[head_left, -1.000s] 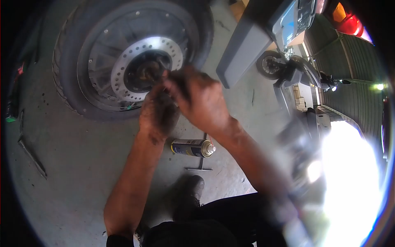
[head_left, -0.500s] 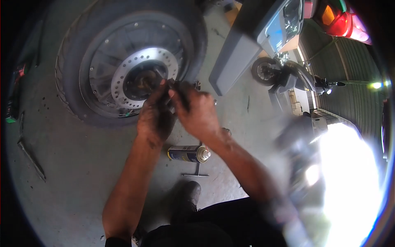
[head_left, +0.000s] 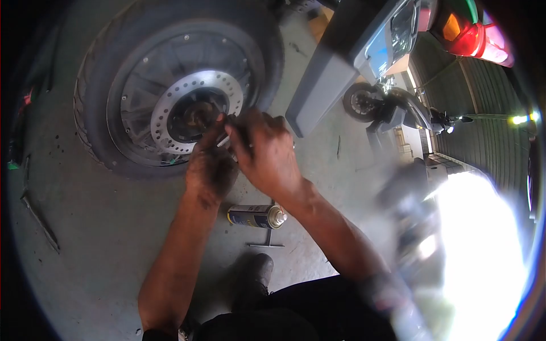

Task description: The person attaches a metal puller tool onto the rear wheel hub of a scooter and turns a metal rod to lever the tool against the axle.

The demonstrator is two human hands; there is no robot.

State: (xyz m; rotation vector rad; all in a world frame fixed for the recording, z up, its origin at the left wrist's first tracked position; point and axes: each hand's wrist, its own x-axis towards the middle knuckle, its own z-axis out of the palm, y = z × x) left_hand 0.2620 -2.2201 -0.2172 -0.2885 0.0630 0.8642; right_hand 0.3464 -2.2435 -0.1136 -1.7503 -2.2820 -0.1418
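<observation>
My left hand (head_left: 211,167), dark with grime, is closed in front of the wheel's hub with its thumb side up. Against it, my right hand (head_left: 267,152) is closed too, fingers bent. A small shiny metal piece (head_left: 223,141) shows between the two hands; its kind cannot be made out, and the fingers hide most of it. Just beyond them is a motorcycle wheel (head_left: 136,85) with a black tyre. Its drilled brake disc (head_left: 161,128) surrounds a dark hub with a brownish centre (head_left: 197,115).
Below my hands lie a spray can (head_left: 250,216) and a T-handle wrench (head_left: 267,245) on the floor. A thin metal bar (head_left: 41,223) lies at left. Grey bodywork (head_left: 324,85) juts in at upper right, with a parked motorcycle (head_left: 392,105) behind. My shoe (head_left: 260,270) is near the can.
The shiny metal piece between my hands now shows more clearly. My right hand has turned slightly, and both hands stay together near the hub. The whole view has shifted a little.
</observation>
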